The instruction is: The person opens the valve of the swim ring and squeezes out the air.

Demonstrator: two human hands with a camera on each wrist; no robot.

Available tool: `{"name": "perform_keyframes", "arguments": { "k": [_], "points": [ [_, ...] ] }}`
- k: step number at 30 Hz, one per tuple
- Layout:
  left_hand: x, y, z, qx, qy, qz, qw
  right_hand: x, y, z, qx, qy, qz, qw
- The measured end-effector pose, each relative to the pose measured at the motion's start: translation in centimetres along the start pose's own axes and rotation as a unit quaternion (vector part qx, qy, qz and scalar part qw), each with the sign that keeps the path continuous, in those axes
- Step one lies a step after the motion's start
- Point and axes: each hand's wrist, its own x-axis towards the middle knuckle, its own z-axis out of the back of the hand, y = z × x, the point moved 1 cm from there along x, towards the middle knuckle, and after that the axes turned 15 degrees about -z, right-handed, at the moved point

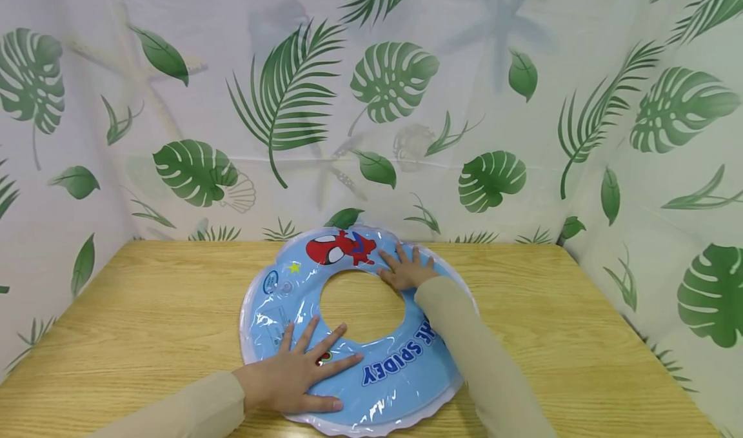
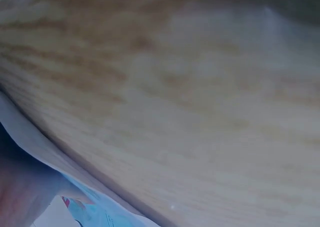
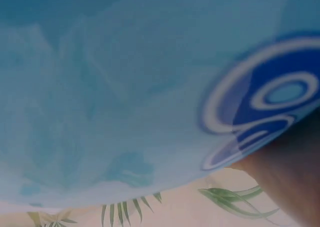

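A light blue inflatable swim ring [image 1: 389,399] lies flat on the wooden table, puffed up, with a red cartoon figure, a yellow star and dark blue lettering on it. My left hand [image 1: 296,370] presses on its near left part, fingers spread and straight. On the far right part rests my right hand [image 1: 407,271], fingers spread. A round clear valve [image 1: 287,288] shows on the ring's left side. In the left wrist view the table fills most of the picture, with the left hand [image 2: 25,192] at the lower left corner. Blue vinyl with a printed letter [image 3: 260,94] fills the right wrist view.
The wooden table [image 1: 174,296] reaches back to a white cloth [image 1: 325,122] printed with green leaves, which hangs behind and at both sides. The ring's far edge lies close to the back of the table.
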Motion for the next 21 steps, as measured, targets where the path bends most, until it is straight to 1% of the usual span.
{"name": "perform_keyframes", "arguments": {
  "k": [3, 6, 10, 12, 16, 21],
  "points": [
    [0.0, 0.0, 0.0, 0.001, -0.001, 0.0, 1.0, 0.1, 0.5, 0.2, 0.0, -0.009, -0.001, 1.0],
    [0.0, 0.0, 0.0, 0.001, -0.003, -0.005, 1.0, 0.3, 1.2, 0.3, 0.012, -0.029, 0.005, 0.9995],
    [0.0, -0.1, 0.0, 0.002, -0.003, -0.01, 0.9999, 0.7, 2.4, 0.1, 0.036, -0.05, 0.032, 0.9976],
    [0.0, -0.1, -0.1, 0.003, -0.002, -0.011, 0.9999, 0.9, 3.0, -0.1, 0.038, -0.053, 0.04, 0.9971],
    [0.0, -0.1, -0.1, -0.006, -0.001, -0.006, 1.0, 1.0, 3.6, -0.6, 0.039, -0.039, 0.03, 0.998],
    [0.0, -0.1, 0.0, -0.009, -0.001, -0.003, 1.0, 0.8, 4.0, -0.7, 0.029, -0.014, 0.012, 0.9994]
  ]
}}
